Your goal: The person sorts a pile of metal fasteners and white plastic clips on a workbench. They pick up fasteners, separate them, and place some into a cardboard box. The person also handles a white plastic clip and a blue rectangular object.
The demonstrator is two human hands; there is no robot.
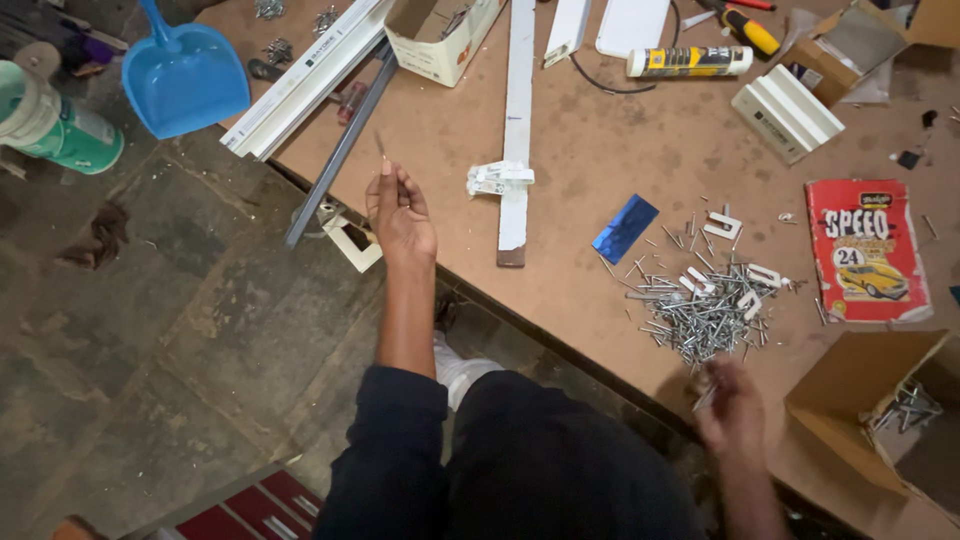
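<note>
nails (705, 315) lie in a loose heap on the brown worktable (580, 150), just left of the red booklet (868, 250), spread within easy reach. right hand (730, 405) hovers at the heap's near edge, fingers pinched on what looks like one nail, though blur makes that uncertain. left hand (400, 215), well left of the heap past the white strip (517, 130), pinches a single thin nail (380, 147) upright, held clear as if for inspection.
</note>
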